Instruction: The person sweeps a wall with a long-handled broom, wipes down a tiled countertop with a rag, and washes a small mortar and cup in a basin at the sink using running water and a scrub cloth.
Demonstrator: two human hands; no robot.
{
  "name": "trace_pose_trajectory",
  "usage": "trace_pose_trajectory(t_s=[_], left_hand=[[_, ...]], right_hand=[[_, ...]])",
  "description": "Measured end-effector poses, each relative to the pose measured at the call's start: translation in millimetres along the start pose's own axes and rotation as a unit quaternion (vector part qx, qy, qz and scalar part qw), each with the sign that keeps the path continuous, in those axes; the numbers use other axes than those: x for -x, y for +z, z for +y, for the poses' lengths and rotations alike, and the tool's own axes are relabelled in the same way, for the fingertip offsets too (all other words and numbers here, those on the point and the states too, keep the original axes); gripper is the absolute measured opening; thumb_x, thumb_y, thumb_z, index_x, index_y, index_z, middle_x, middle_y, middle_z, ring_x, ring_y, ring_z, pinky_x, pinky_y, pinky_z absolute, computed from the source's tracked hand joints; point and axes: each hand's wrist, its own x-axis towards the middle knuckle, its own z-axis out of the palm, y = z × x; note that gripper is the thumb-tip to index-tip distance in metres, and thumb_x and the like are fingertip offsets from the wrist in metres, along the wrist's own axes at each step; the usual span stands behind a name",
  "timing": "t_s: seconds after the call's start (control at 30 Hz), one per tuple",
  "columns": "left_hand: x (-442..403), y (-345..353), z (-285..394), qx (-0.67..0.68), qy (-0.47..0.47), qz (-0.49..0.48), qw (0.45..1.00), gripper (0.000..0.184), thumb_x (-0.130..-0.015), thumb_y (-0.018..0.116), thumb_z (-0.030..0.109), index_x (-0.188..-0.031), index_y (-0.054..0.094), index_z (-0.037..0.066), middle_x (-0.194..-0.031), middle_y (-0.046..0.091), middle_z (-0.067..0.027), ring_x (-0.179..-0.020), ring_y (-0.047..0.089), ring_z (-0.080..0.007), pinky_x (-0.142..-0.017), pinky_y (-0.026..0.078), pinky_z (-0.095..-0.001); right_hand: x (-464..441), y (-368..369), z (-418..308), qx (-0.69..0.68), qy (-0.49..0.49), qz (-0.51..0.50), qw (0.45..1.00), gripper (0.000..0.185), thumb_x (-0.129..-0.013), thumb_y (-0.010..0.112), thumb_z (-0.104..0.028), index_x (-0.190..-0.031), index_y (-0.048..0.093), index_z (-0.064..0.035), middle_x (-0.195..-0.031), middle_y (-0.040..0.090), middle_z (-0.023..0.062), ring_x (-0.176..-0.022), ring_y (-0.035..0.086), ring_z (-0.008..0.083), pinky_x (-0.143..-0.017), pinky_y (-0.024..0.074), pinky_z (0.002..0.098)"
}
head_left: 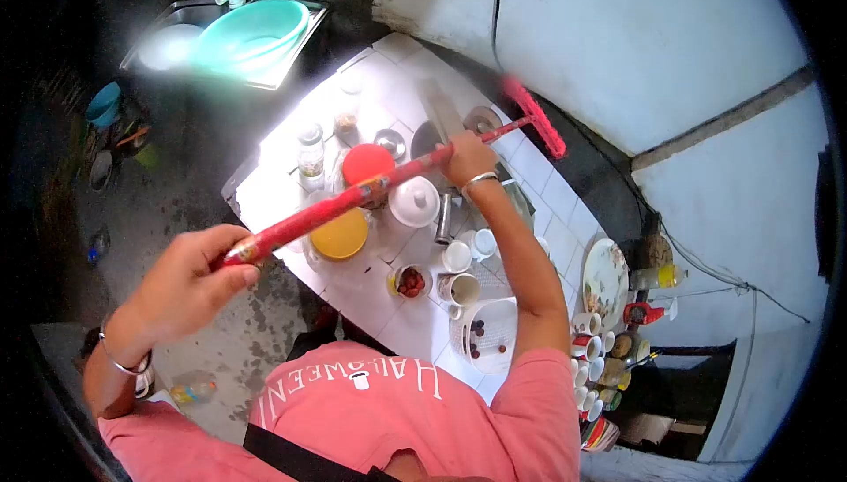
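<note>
The pale wall (653, 32) rises beyond the tiled table (558, 193), and across the space above that table you hold a long-handled brush (326, 209) at a slant. Its pink head (535, 119) is near the far edge, by the wall; whether it touches anything is unclear. The work in hand looks like steadying and guiding this pole with both hands. Your left hand (190, 275) is wrapped round the butt end, while your right hand (468, 160) grips the shaft closer to the head. Any shift of the pole calls for height and a firm hold at both ends, since it crosses above crowded things: the white basket (488, 334) beside your right forearm, the red lid (368, 164), the yellow lid (340, 235), the white lidded pot (415, 202) and the clear jar (311, 151). A low sweep could knock the smaller white cup (456, 257).
</note>
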Motion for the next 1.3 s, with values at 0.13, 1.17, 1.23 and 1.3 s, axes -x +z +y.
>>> trace_pose_trajectory(t_s=[0.13,1.17,1.23,1.3], left_hand=[[19.7,-8.9,10.0,0.001,-0.095,0.067,0.993,0.023,-0.080,0.062,0.010,-0.098,0.057,-0.002,-0.072,0.050,0.0011,-0.064,0.045,-0.0052,-0.056,0.038,-0.0217],[40.1,-259.8,-39.9,-0.101,-0.048,0.079,0.991,0.032,-0.074,0.062,0.018,-0.099,0.057,-0.002,-0.068,0.050,-0.0020,-0.057,0.045,-0.0092,-0.054,0.036,-0.0230],[55.3,-282.0,-55.7,-0.136,-0.042,0.121,0.982,0.033,-0.075,0.062,0.020,-0.100,0.057,-0.001,-0.071,0.050,-0.0030,-0.061,0.046,-0.0115,-0.059,0.038,-0.0243],[72.8,-304.1,-67.5,-0.147,-0.095,0.126,0.976,0.037,-0.076,0.061,0.023,-0.105,0.056,0.000,-0.082,0.050,-0.0059,-0.072,0.046,-0.0138,-0.070,0.038,-0.0278]], right_hand=[[-27.4,-3.3,-38.4,-0.002,-0.044,-0.030,0.999,0.032,-0.072,0.063,-0.040,-0.083,0.065,-0.0096,-0.090,0.061,0.0165,-0.081,0.063,0.0343,-0.071,0.0508,0.0430],[-129.9,-18.3,-260.5,-0.031,-0.075,-0.030,0.996,0.023,-0.073,0.060,-0.030,-0.077,0.065,-0.0081,-0.084,0.063,0.0154,-0.082,0.062,0.0300,-0.071,0.0507,0.0413],[-135.1,-30.3,-294.1,-0.034,-0.084,-0.051,0.995,0.022,-0.072,0.060,-0.028,-0.078,0.066,-0.0084,-0.085,0.064,0.0146,-0.082,0.063,0.0289,-0.071,0.0511,0.0400],[-147.8,-23.7,-319.2,-0.045,-0.086,-0.079,0.992,0.023,-0.072,0.060,-0.027,-0.081,0.067,-0.0075,-0.088,0.065,0.0150,-0.084,0.064,0.0287,-0.072,0.0514,0.0381]])
